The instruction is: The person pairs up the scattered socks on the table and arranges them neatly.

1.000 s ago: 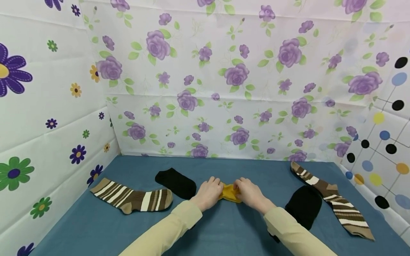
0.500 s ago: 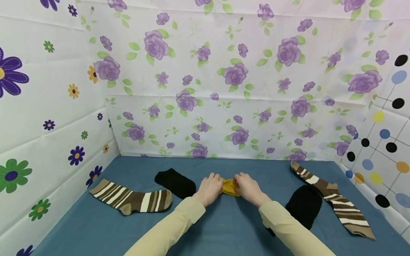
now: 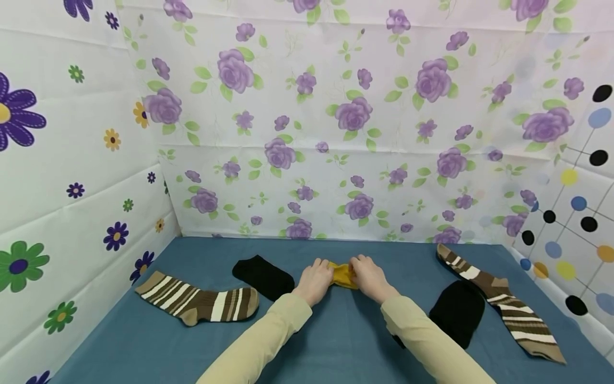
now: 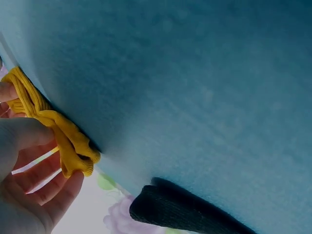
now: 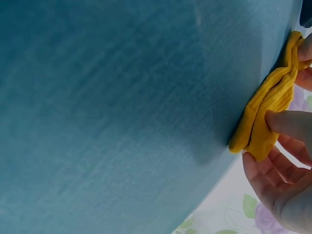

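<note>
A person's left hand [image 3: 314, 282] and right hand [image 3: 371, 278] pinch opposite ends of a yellow sock [image 3: 342, 276], its long axis running between them.

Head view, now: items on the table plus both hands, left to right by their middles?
Left striped sock → left black sock → left hand → yellow knit item → right hand → right black item → right striped sock.
</note>
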`<state>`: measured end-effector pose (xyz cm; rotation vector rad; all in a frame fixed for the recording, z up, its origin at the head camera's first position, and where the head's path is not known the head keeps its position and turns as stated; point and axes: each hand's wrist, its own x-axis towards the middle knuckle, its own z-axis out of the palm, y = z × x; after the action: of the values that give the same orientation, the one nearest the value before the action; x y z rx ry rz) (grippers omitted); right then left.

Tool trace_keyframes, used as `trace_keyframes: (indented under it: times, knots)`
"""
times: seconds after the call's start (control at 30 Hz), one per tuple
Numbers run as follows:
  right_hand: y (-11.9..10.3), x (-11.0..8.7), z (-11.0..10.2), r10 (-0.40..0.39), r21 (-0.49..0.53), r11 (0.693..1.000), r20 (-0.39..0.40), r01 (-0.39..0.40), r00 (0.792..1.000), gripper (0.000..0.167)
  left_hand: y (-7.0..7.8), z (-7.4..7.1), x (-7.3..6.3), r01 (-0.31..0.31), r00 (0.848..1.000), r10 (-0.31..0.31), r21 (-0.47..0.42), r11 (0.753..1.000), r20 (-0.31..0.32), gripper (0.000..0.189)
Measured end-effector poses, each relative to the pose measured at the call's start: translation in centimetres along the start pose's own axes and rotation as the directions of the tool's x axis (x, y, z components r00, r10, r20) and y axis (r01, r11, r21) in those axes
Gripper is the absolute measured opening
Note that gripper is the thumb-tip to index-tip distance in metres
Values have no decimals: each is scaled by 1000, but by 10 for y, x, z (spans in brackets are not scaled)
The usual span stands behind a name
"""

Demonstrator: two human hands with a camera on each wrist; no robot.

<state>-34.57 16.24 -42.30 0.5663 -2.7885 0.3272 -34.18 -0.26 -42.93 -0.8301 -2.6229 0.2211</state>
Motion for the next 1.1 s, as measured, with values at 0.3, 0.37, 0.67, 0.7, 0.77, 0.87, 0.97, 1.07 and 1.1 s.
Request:
trace_keyframes:
  times: [0.3, 0.37, 0.67, 0.7, 0.77, 0.87, 0.97, 1.07, 1.1]
  knots:
    - [2, 8, 4, 12, -32, 999, -31, -13, 999, 7, -1, 2, 3, 43, 996, -38, -64, 997, 76, 8]
    - [3, 8, 5, 12, -35, 999, -36, -14, 999, 7, -1, 2, 4, 47, 996, -42, -57, 997, 84, 9]
    - [5, 15, 9, 26, -52, 998, -79, -30, 997, 6, -4, 10, 14, 49, 998, -47, -31, 998, 44, 11]
    - [5, 16, 9, 27, -55, 998, -81, -31, 996, 7, -5, 11, 15, 50, 998, -49, -29, 998, 45, 11]
    - [6, 18, 10, 26, -61, 998, -84, -31, 996, 7, -5, 12, 17, 57, 997, -56, -22, 998, 61, 11]
    - [7, 21, 11, 31, -77, 996, -86, -38, 996, 7, -5, 13, 20, 70, 994, -68, -21, 997, 81, 11]
    - [8, 24, 13, 43, -92, 994, -84, -51, 996, 7, -5, 14, 24, 79, 992, -77, -15, 997, 104, 13]
    - [7, 25, 15, 57, -93, 994, -70, -63, 996, 6, -6, 15, 27, 81, 990, -79, -13, 997, 116, 14]
    - [7, 26, 15, 59, -92, 994, -64, -65, 996, 6, -6, 16, 27, 80, 990, -78, -11, 997, 119, 15]
